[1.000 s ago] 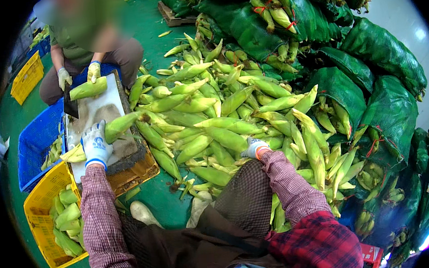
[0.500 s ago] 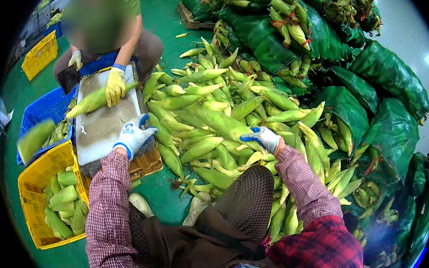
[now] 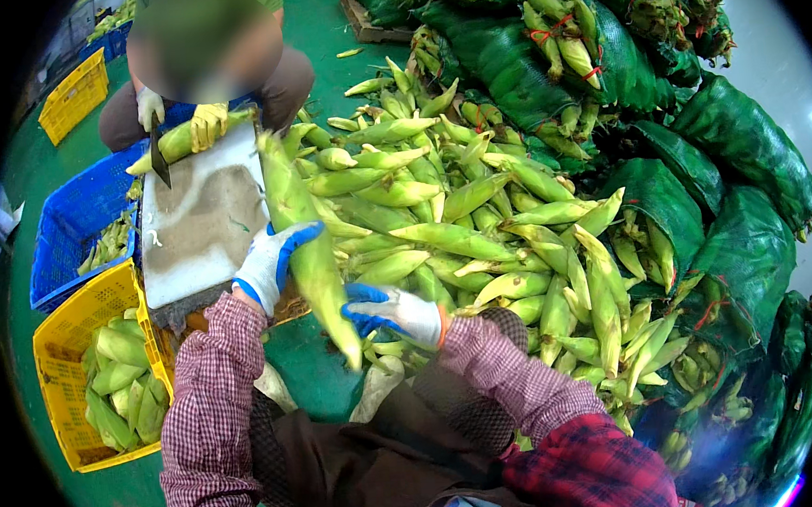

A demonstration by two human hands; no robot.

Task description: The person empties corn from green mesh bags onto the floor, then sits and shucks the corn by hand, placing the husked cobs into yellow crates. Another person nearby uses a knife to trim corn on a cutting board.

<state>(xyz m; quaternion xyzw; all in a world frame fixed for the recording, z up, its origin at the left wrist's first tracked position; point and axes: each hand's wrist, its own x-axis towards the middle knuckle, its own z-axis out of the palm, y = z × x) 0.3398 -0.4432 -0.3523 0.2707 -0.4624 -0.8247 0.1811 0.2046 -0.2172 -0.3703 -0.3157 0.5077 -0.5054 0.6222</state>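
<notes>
A worker in a checked shirt grips one long green ear of corn [image 3: 306,255] in the left hand [image 3: 268,269], fingers wrapped about its middle, just left of the frame's centre. The ear stands aslant between the white cutting board [image 3: 158,269] and a broad corn pile [image 3: 461,241], its husk on and its lower tip whole. The right hand [image 3: 400,314] rests loosely parted beside that tip; whether it touches the ear I cannot tell from where I stand.

Across the board, upper left, a co-worker [image 3: 295,84] holds a dark blade [image 3: 159,157] at one end of a second ear [image 3: 178,145].

What looks finished lies at lower left: a yellow crate [image 3: 50,354] holds a batch of blunt-ended ears [image 3: 120,359], apparently trimmed, their husks on. Above it, a blue crate [image 3: 65,223] carries a smaller heap of pale green pieces [image 3: 108,244], perhaps offcuts.

Far more appears left than done. Untrimmed ears with pointed tips spread over the centre of the frame, and green mesh sacks [image 3: 743,140] stack up the right side, corn showing at several of their mouths.
</notes>
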